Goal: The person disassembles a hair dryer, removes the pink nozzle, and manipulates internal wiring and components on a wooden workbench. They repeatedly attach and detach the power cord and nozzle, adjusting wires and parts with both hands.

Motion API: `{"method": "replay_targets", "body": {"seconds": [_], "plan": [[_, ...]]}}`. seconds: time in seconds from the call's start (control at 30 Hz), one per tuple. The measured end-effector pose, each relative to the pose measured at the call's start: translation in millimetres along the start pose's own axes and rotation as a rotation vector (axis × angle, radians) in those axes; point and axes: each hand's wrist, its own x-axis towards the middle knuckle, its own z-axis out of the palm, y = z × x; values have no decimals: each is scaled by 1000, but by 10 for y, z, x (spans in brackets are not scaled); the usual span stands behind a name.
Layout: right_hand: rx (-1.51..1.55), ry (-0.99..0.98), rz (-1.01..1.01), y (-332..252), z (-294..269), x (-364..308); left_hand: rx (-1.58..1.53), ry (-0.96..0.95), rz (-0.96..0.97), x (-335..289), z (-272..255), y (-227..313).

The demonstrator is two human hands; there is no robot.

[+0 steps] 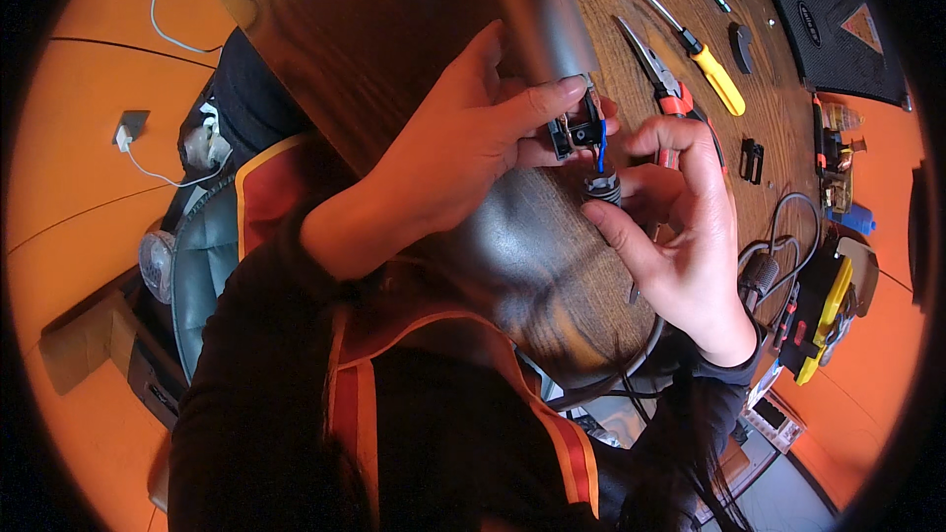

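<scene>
My left hand (448, 153) is closed around a small black electrical part (583, 133), its thumb at the open end of a long grey housing (552, 25) that is blurred toward the far side. A blue wire (602, 143) runs along the black part. Below it, a ribbed dark cord sleeve (603, 189) is pinched by my right hand (680, 217), thumb on the near side and fingers curled behind. Beyond the right hand lie long-nose pliers (645, 54) with red and black handles, partly covered by its fingers.
A yellow-handled screwdriver (717, 79) lies on the wooden table (325, 0), near a curved black piece (740, 47) and a black rectangular frame (752, 160). At right are a looped grey cord (810, 227), a yellow tool (826, 320) and a dark case (833, 30).
</scene>
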Motion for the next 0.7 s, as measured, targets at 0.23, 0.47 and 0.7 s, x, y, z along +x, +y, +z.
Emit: {"method": "replay_targets", "body": {"seconds": [0.23,0.47,0.7], "plan": [[-59,-59,-34,-8,-16,-41,94,21,18,2,-15,-14],[-170,-29,-136,-45,-10,-50,91,44,15,7,-20,-16],[-379,-135,-65,-130,-36,-71,50,34,7,-2,7,-8]]}}
